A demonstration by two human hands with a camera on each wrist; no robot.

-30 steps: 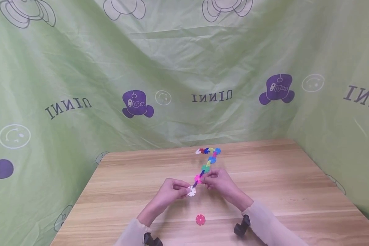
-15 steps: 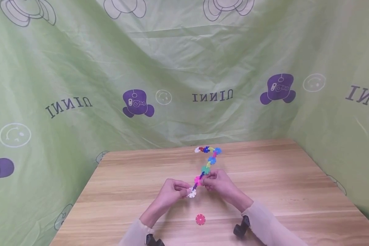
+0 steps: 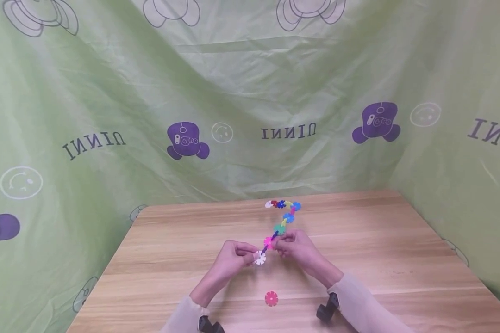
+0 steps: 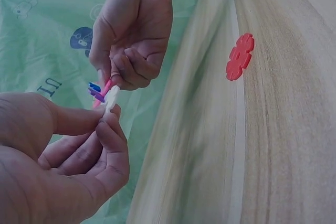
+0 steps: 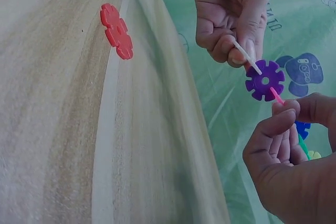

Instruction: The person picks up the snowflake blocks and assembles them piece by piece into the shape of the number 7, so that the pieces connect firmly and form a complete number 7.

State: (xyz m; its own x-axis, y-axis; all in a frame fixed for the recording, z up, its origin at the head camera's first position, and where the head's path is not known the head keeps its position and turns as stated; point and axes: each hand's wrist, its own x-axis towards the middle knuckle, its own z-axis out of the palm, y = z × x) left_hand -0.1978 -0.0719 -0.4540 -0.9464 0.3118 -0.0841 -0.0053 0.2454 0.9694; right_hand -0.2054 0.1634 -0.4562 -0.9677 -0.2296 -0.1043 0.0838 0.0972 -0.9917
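A chain of interlocking snowflake discs in many colours reaches back over the table and bends left at its far end. At the near end, my left hand (image 3: 233, 259) pinches a white snowflake disc (image 3: 260, 259) between thumb and fingers. My right hand (image 3: 297, 249) pinches the pink snowflake disc (image 3: 268, 243) just beyond it. Between these two, a purple snowflake disc (image 5: 254, 83) shows face-on in the right wrist view, joined to the white and pink ones. Green (image 3: 279, 229) and blue (image 3: 289, 218) discs follow farther along. My fingers hide part of the white and pink discs.
One loose red snowflake disc (image 3: 268, 296) lies flat on the wooden table (image 3: 183, 231), nearer to me than both hands. A green printed cloth (image 3: 233, 92) hangs behind the table and along its sides. Black wrist mounts (image 3: 327, 307) sit on both sleeves.
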